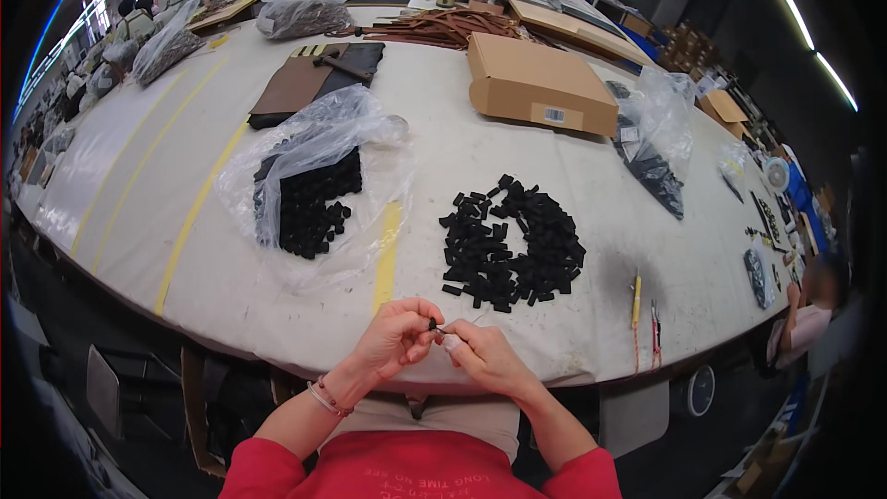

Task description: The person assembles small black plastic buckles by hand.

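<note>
Near the table's front edge, my left hand (pixel 399 340) pinches a small black piece (pixel 432 324) between thumb and fingertips. My right hand (pixel 488 357) meets it from the right, its fingers closed on something thin that touches the piece; what it is cannot be made out. Something white (pixel 452 343) wraps a fingertip of that hand. Beyond my hands lies a loose pile of small black pieces (pixel 554 245). To its left, a clear plastic bag (pixel 370 137) lies opened, with more small black pieces (pixel 309 212) in and before it.
A yellow-handled tool (pixel 637 300) and a red-handled tool (pixel 655 328) lie right on the white table (pixel 517 356). Farther back are a cardboard box (pixel 536 83), brown strips (pixel 434 28), a brown-and-black flat piece (pixel 305 83) and filled plastic bags (pixel 305 0). A person (pixel 808 314) sits at far right.
</note>
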Available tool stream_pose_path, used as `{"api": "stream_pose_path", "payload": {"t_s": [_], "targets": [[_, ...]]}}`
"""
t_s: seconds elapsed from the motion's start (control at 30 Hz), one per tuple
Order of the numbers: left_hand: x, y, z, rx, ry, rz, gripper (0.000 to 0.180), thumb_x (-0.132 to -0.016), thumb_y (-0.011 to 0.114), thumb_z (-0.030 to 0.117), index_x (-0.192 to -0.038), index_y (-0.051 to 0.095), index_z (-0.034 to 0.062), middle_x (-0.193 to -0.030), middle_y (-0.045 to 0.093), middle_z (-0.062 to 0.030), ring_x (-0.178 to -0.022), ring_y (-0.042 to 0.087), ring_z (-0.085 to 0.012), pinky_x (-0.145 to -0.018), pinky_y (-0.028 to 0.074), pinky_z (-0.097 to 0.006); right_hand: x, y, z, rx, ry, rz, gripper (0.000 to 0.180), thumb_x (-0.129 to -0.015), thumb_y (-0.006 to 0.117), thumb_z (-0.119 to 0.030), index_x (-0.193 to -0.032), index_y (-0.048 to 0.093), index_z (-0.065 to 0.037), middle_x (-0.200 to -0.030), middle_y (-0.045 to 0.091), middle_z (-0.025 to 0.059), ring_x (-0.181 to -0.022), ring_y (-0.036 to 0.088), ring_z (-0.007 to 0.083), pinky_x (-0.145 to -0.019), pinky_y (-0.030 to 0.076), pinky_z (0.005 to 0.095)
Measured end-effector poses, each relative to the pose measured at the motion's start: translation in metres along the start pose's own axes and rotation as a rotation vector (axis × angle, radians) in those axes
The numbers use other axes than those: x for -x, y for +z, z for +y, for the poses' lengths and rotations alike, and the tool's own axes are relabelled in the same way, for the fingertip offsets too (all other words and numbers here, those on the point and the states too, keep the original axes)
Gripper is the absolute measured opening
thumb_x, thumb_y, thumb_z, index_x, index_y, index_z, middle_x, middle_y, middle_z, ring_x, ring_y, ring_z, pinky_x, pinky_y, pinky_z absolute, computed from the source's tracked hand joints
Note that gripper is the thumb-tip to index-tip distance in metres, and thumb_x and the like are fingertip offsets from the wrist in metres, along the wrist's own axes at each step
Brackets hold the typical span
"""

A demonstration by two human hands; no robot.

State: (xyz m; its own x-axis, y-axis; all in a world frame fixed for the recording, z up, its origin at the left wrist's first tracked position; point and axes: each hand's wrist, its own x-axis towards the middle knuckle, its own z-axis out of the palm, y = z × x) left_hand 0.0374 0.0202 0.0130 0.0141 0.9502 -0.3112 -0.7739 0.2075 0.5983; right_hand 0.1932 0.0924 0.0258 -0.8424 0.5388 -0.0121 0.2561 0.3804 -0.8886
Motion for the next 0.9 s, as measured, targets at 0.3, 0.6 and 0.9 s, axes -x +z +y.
{"api": "stream_pose_path", "payload": {"t_s": [0.3, 0.6, 0.9], "targets": [[0.000, -0.004, 0.005, -0.032, -0.178, -0.064, 0.012, -0.071, 0.042, -0.002, -0.079, 0.051, -0.0023, -0.057, 0.051, -0.0098, -0.034, 0.033, -0.0054, -0.029, 0.024, -0.016, -0.005, -0.016, -0.002, -0.250, 0.075, -0.275, 0.021, -0.085, 0.044, -0.018, -0.088, 0.058, -0.003, -0.056, 0.052, 0.0007, -0.050, 0.044, 0.0073, -0.049, 0.036, 0.0222], [-0.009, 0.004, -0.021, -1.340, 1.176, 0.300, 0.017, -0.071, 0.043, -0.009, -0.081, 0.054, -0.0006, -0.056, 0.051, -0.0098, -0.041, 0.049, -0.0170, -0.038, 0.038, -0.027, -0.012, 0.014, 0.009, 0.120, -0.046, 0.176, 0.015, -0.082, 0.047, -0.013, -0.084, 0.057, -0.002, -0.059, 0.053, 0.0098, -0.052, 0.049, 0.0197, -0.048, 0.039, 0.0302], [0.005, 0.007, -0.012, 0.020, 0.014, 0.013, 0.030, -0.087, 0.042, 0.030, -0.080, 0.052, 0.0034, -0.058, 0.051, -0.0031, -0.039, 0.044, -0.0104, -0.034, 0.030, -0.019, -0.004, 0.014, 0.008, 0.360, -0.299, 0.482, 0.018, -0.077, 0.050, -0.004, -0.094, 0.054, -0.001, -0.077, 0.059, 0.0134, -0.059, 0.057, 0.0281, -0.050, 0.044, 0.0340]]}}
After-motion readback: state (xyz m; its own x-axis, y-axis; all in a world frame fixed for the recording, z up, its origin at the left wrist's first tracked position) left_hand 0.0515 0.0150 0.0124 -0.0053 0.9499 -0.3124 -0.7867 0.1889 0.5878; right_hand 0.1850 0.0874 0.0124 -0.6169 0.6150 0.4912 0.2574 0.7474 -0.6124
